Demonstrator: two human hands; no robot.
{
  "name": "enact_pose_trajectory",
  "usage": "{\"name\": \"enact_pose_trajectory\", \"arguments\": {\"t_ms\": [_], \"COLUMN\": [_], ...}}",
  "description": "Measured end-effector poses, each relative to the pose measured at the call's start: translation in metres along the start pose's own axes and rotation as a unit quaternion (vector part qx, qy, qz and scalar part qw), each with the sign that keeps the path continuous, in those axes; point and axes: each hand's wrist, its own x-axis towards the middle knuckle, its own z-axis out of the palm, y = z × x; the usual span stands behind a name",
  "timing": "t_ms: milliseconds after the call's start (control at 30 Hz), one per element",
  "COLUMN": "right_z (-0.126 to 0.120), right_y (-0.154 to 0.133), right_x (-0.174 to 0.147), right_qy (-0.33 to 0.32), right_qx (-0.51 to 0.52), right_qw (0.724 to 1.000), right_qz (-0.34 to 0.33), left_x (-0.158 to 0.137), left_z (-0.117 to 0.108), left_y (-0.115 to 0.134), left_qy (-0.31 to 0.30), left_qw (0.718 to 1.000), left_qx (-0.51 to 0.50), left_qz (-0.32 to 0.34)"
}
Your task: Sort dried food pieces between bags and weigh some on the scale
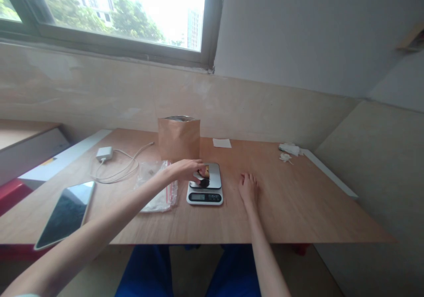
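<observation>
My left hand (191, 169) reaches over the steel plate of a white kitchen scale (215, 177). Its thumb and fingers close around a small tan-and-black object (205, 182), whose kind I cannot make out; the fingers partly hide it. The scale's display faces me, too small to read. To the right of the scale, my right hand (248, 188) rests on the tabletop, fingers loosely extended and nothing in it. Behind the scale stands a brown paper pouch (179, 138) with its silvery mouth open. Clear zip bags (159, 202) lie left of the scale.
On the left of the wooden table (298, 204) lie a tablet (68, 213) and a white charger (104, 154) with a looped cable. A white paper (221, 143) lies near the wall. At the back right is a crumpled white packet (289, 149) beside a small white tangle (285, 158).
</observation>
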Motion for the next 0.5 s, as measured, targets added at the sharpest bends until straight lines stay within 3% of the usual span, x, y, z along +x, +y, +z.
{"name": "enact_pose_trajectory", "arguments": {"t_ms": [133, 233, 400, 500], "right_z": [0.001, 0.001, 0.006, 0.009], "right_y": [0.001, 0.001, 0.004, 0.005], "right_x": [0.0, -0.001, 0.0, -0.002], "right_qy": [0.001, 0.004, 0.019, 0.04], "right_qx": [-0.001, -0.003, 0.02, 0.107], "right_qw": [1.0, 1.0, 1.0, 0.992], "right_qz": [-0.005, -0.006, -0.008, -0.046], "left_x": [-0.001, -0.002, -0.003, 0.0], "left_z": [-0.015, -0.032, -0.068, -0.083], "left_y": [-0.005, -0.01, -0.023, -0.038], "left_qy": [0.046, 0.162, 0.396, 0.43], "left_qw": [0.998, 0.982, 0.895, 0.867], "left_qx": [0.032, 0.093, 0.108, 0.111], "left_qz": [0.008, -0.022, -0.173, -0.227]}}
